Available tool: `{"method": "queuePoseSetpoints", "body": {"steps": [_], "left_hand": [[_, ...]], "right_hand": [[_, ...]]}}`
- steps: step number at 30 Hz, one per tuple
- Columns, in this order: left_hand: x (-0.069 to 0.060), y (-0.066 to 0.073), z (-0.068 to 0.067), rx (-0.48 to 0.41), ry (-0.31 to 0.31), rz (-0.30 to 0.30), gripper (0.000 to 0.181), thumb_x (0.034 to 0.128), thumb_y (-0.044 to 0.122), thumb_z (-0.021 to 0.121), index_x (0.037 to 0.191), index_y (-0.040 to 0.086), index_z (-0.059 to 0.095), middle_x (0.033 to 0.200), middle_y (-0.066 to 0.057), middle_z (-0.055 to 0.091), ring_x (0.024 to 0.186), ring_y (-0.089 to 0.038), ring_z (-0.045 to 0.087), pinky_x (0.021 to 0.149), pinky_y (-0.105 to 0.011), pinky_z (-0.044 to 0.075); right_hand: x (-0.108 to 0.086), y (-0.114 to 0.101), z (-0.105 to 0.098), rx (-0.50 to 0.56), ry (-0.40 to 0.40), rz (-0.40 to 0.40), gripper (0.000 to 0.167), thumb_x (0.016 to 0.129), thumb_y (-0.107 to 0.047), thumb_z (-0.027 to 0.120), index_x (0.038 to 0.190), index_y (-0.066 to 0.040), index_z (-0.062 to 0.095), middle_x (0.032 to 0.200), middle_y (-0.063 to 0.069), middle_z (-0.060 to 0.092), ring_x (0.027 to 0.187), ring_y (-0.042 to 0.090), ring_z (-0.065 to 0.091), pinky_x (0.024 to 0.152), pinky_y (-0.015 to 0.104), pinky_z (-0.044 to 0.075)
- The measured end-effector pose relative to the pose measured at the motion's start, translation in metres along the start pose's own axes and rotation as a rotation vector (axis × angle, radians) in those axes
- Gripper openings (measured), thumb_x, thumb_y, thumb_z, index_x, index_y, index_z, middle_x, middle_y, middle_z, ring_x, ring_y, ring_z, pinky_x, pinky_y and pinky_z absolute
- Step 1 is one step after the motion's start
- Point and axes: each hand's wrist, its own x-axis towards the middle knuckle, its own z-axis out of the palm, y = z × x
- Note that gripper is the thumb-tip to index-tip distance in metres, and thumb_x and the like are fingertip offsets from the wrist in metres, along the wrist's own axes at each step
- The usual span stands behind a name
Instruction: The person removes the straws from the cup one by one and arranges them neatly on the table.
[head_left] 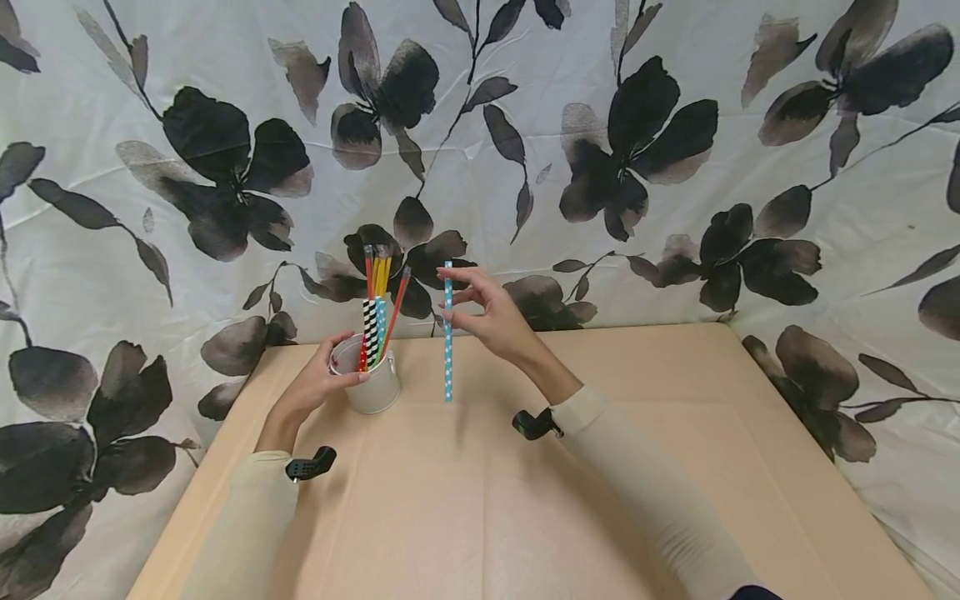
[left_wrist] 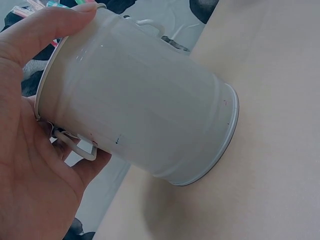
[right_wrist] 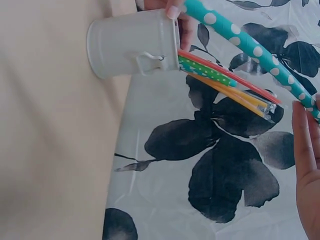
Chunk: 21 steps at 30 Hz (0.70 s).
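My left hand [head_left: 309, 387] grips a small white metal bucket [head_left: 377, 393] by its rim, thumb at the front. In the left wrist view the bucket's side [left_wrist: 145, 95] fills the middle. Several pencils [head_left: 387, 275] with erasers up stand in it, among patterned paper straws, one with black-and-white stripes [head_left: 371, 333]. To the right of the bucket, my right hand [head_left: 495, 321] pinches a blue paper straw [head_left: 448, 358] with white dots near its top. That straw hangs upright, apart from the bucket. A green dotted straw [right_wrist: 207, 70] shows at the bucket's mouth in the right wrist view.
The bucket is near the far edge of a light tan table [head_left: 480, 500]. Behind and around the table hangs a white cloth [head_left: 510, 208] with dark flowers. A small handle [left_wrist: 75, 145] sticks out from the bucket's side.
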Motion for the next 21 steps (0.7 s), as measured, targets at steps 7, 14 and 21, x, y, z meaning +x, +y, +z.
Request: {"method": "queuePoseSetpoints", "body": {"steps": [7, 14, 21], "left_hand": [[0.000, 0.001, 0.001, 0.004, 0.004, 0.000, 0.099, 0.0879, 0.025, 0.078, 0.161, 0.013, 0.013, 0.159, -0.022, 0.025, 0.145, -0.043, 0.027, 0.117, -0.065, 0.025], [0.003, -0.001, 0.000, -0.002, 0.001, 0.001, 0.098, 0.0881, 0.022, 0.079, 0.161, 0.013, 0.013, 0.159, -0.022, 0.025, 0.144, -0.042, 0.028, 0.117, -0.064, 0.026], [0.005, 0.000, -0.002, -0.026, -0.011, 0.007, 0.099, 0.0883, 0.019, 0.079, 0.162, 0.015, 0.012, 0.161, -0.021, 0.023, 0.146, -0.042, 0.027, 0.118, -0.063, 0.024]], "right_hand": [[-0.003, 0.029, 0.004, 0.078, -0.067, 0.050, 0.070, 0.090, 0.015, 0.064, 0.153, -0.005, 0.040, 0.153, 0.017, 0.041, 0.118, 0.041, 0.060, 0.084, 0.041, 0.060], [-0.006, 0.050, 0.007, 0.107, -0.057, 0.108, 0.069, 0.091, 0.010, 0.068, 0.152, -0.010, 0.042, 0.151, 0.015, 0.043, 0.118, 0.041, 0.062, 0.083, 0.039, 0.060], [-0.012, 0.067, 0.013, 0.160, -0.047, 0.170, 0.067, 0.090, 0.010, 0.068, 0.149, -0.008, 0.043, 0.141, 0.024, 0.041, 0.115, 0.041, 0.062, 0.084, 0.038, 0.060]]}}
